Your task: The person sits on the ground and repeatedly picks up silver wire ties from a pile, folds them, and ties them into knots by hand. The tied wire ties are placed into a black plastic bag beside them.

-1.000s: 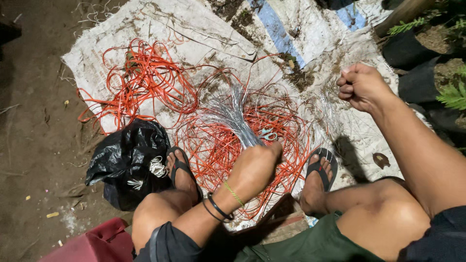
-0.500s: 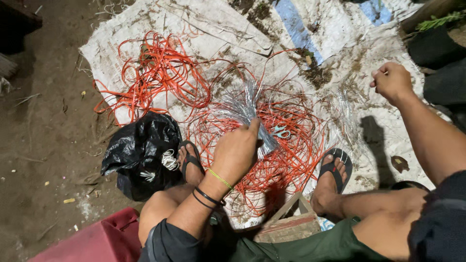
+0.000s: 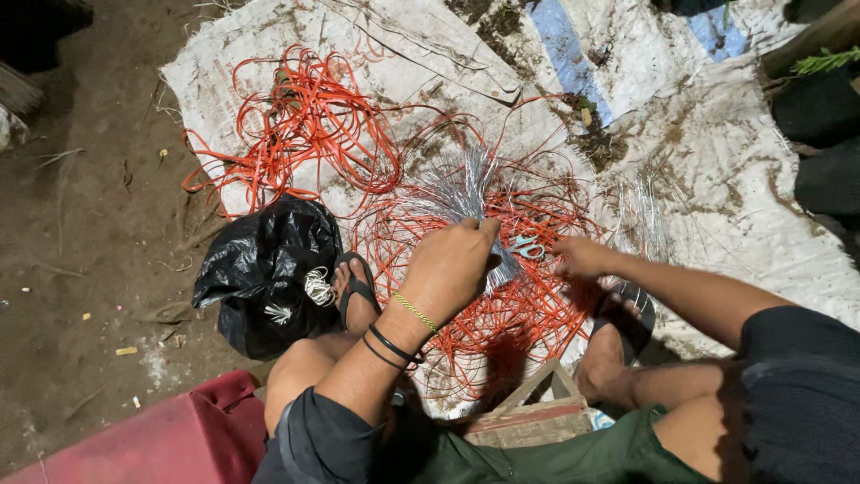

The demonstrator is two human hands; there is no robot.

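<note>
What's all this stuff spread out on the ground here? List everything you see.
orange strips: two tangled heaps, orange, on the sacks
silvery strands: one bundle, silver, fanning from the left hand
scissors: one pair, pale blue handles, by the right hand
woven sacks: several, white, spread on dirt
plastic bag: one, black, beside the left foot
wooden box: one, brown, between the feet
left hand: grips the strands
right hand: reaches at the scissors

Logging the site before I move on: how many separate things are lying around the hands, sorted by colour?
Orange: 2, a loose strip tangle and a coiled strip pile
Silver: 1, strand bundle held by the left hand
Black: 1, plastic bag
Light blue: 1, scissors near the right hand
Total: 5
</note>
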